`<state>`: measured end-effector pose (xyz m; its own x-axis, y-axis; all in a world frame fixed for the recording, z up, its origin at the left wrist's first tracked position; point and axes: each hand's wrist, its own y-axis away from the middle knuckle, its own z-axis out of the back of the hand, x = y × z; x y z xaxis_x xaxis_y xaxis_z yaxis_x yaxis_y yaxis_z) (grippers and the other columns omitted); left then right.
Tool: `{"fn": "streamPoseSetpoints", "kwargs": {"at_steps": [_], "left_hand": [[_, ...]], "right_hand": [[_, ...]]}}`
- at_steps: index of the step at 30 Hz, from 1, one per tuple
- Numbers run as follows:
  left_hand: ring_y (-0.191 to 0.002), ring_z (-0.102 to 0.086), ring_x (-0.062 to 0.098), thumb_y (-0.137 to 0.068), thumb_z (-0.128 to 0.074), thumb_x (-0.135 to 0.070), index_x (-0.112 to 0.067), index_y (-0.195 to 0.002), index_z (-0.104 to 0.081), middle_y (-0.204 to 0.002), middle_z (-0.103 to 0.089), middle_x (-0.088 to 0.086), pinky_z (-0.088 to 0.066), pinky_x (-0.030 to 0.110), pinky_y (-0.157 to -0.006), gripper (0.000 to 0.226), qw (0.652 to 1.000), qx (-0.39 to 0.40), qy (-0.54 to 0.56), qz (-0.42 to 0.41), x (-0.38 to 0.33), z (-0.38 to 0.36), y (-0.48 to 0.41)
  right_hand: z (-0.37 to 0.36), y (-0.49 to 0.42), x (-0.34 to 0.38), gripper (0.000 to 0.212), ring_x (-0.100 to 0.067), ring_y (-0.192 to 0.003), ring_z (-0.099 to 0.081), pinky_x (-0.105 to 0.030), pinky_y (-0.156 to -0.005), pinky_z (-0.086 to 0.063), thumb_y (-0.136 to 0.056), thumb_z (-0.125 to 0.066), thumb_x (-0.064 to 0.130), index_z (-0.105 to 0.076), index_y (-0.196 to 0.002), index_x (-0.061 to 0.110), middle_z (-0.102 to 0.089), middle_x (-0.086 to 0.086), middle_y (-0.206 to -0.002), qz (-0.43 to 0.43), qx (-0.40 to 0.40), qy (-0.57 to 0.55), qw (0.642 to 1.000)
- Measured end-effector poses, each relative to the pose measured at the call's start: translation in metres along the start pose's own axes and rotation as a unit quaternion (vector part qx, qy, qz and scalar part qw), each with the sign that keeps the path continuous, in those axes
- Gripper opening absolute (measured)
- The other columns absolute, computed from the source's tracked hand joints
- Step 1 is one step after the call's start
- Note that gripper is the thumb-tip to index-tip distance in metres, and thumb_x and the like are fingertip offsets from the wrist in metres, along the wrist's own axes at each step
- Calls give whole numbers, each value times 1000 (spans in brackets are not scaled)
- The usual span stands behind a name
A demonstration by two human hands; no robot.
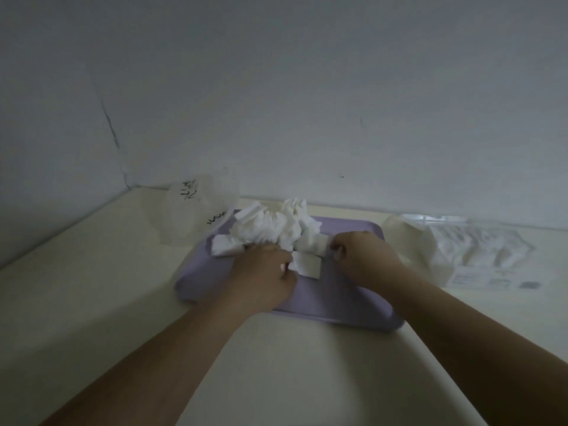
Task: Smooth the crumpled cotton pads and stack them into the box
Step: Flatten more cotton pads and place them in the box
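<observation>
Smoothing step, I reckon, and early days: the cotton pads (pixel 270 232) are mostly a crumpled heap on the far half of the purple tray (pixel 338 299). Left hand (pixel 264 273) has its fingers curled, pinching the edge of one flatter pad (pixel 305 267) mid-tray. Right hand (pixel 362 261) is curled too, pinching a white corner. Next it probably needs pulling taut and flattening, then a trip to the clear box (pixel 476 247) right of the tray — too blurry to tell what's in it

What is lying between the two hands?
In the head view, a white cotton pad lies on the purple tray between the left hand and right hand.
</observation>
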<state>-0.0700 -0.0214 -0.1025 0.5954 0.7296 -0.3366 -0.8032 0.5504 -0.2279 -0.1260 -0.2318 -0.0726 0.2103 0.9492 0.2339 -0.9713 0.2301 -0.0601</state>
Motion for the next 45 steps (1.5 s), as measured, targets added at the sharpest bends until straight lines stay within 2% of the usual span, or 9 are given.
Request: {"fn": "streamPoseSetpoints", "kwargs": {"at_steps": [5,10,14,16,20,23,29,33,45], "left_hand": [[-69,-61,26,-94,-50,-61,-16,-57,-45,-64,-54,-2,-46,33,-61,58,998,-15,33,56,-12,-5,-23],[-104,-63,29,-73,-54,-71,-21,-94,-71,-104,-67,4,-53,41,-89,57,999,5,-25,38,-25,-14,-29],[-111,-60,21,-83,-70,-52,-28,-84,-68,-95,-64,-12,-44,43,-100,24,999,11,12,45,-32,-16,-26],[-104,-61,18,-85,-72,-45,-32,-72,-58,-84,-60,-17,-42,47,-103,22,998,-8,38,45,-27,-13,-22],[-77,-64,12,-90,-75,-28,-31,-77,-56,-73,-64,-11,-51,30,-79,23,982,-82,164,46,-20,3,-20],[-68,-60,3,-90,-76,-17,-30,-88,-63,-78,-69,-11,-47,15,-65,19,940,-63,334,43,-27,13,-25],[-92,-72,18,-88,-73,6,-11,-121,-65,-107,-76,17,-60,30,-79,38,803,54,591,46,-47,-1,-27],[-92,-74,15,-82,-82,-1,-14,-110,-71,-103,-80,6,-58,23,-76,33,811,25,580,77,-48,-12,-23],[-74,-65,12,-80,-86,-6,-11,-88,-74,-78,-75,-1,-54,20,-66,15,837,-32,540,83,-42,-11,-21]], "right_hand": [[3,5,-16,33,-27,-104,-67,-29,-84,-49,-98,-56,20,-66,-128,29,-73,0,-116,-30,-19,-76,997],[3,2,-23,52,-30,-120,-63,-31,-96,-48,-92,-64,22,-56,-143,23,-69,-4,-131,-62,1,-85,994],[8,5,-24,12,-31,-104,-68,-27,-77,-44,-89,-68,30,-72,-99,25,-75,-8,-106,-51,40,-77,995],[8,6,-27,14,-26,-88,-69,-27,-67,-43,-86,-70,30,-62,-76,26,-72,-1,-86,-44,38,-118,991],[5,11,-33,12,-16,-63,-61,-27,-56,-45,-79,-78,23,-67,-77,19,-66,5,-66,-50,-11,-257,965],[3,16,-36,12,-14,-58,-59,-27,-56,-46,-80,-83,16,-73,-76,13,-66,4,-61,-69,-27,-443,893],[0,22,-37,15,-23,-71,-65,-33,-66,-58,-88,-81,13,-79,-90,-2,-72,-21,-76,-55,-20,-575,816],[-6,27,-30,15,-28,-89,-74,-39,-84,-64,-98,-66,1,-77,-105,-4,-76,-28,-103,-39,2,-617,786],[-6,30,-21,25,-34,-112,-74,-46,-97,-59,-104,-51,-3,-74,-115,-6,-77,-21,-116,-2,116,-636,763]]}}
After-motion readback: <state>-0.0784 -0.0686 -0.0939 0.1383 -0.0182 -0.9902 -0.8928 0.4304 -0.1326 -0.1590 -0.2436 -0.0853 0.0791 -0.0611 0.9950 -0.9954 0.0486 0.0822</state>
